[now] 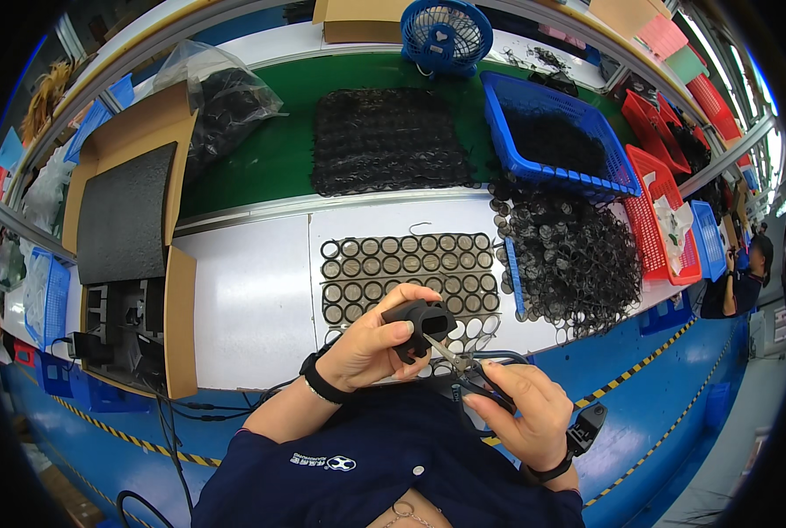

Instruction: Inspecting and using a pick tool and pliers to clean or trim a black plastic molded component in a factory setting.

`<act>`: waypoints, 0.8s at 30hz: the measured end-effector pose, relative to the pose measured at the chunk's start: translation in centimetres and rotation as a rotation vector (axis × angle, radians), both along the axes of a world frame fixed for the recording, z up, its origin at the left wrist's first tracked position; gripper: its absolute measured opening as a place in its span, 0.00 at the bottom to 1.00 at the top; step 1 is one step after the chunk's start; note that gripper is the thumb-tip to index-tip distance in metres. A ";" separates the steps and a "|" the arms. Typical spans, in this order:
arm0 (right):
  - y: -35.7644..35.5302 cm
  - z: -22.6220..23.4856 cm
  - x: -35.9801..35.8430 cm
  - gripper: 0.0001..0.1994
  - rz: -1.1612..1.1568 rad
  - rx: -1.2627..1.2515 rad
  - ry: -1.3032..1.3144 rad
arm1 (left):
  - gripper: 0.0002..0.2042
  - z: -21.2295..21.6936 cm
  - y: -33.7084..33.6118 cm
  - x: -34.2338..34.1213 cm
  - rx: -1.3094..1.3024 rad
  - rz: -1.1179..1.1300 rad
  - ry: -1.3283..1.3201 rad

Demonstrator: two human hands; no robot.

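My left hand grips a black hollow part, its opening turned toward my right side. In my right hand is a pair of scissors with dark looped handles, the fingers closed around them. The metal blades reach to the lower edge of the black part; whether they are cutting into it I cannot tell. Just beyond both hands lie rows of black rings on the white table, with pale round discs at the near end. A heap of loose black rings spreads to their right.
An open cardboard box with black pieces stands at left, near a plastic bag. Black sheet material covers part of the green surface. Blue basket, red basket and blue fan stand around; another person is far right.
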State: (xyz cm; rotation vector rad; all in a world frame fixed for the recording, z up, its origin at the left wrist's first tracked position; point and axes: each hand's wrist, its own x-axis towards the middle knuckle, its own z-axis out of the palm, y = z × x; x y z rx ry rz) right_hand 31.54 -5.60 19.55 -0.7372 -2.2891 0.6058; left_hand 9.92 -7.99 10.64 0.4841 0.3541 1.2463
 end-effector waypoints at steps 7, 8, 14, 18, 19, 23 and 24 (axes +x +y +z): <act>-0.2 -0.4 -0.1 0.20 -0.021 -0.039 0.009 | 0.27 0.2 0.0 0.1 -0.003 0.010 -0.001; -0.3 -0.4 -0.1 0.20 -0.021 -0.038 0.009 | 0.27 0.2 0.0 0.1 -0.002 0.012 -0.005; -0.4 -0.4 -0.2 0.20 -0.040 -0.035 -0.003 | 0.28 0.1 0.0 0.2 0.003 0.022 -0.012; -0.5 -0.5 -0.2 0.20 -0.051 -0.027 0.000 | 0.28 0.1 0.0 0.3 -0.001 0.028 -0.021; -0.5 -0.5 -0.3 0.20 -0.055 -0.028 0.001 | 0.28 0.2 0.0 0.4 -0.001 0.027 -0.021; -0.6 -0.6 -0.3 0.20 -0.060 -0.013 -0.001 | 0.28 0.0 0.0 0.5 0.000 0.034 -0.023; -0.7 -0.8 -0.3 0.20 -0.085 -0.039 0.005 | 0.28 0.0 0.0 0.5 0.002 0.039 -0.024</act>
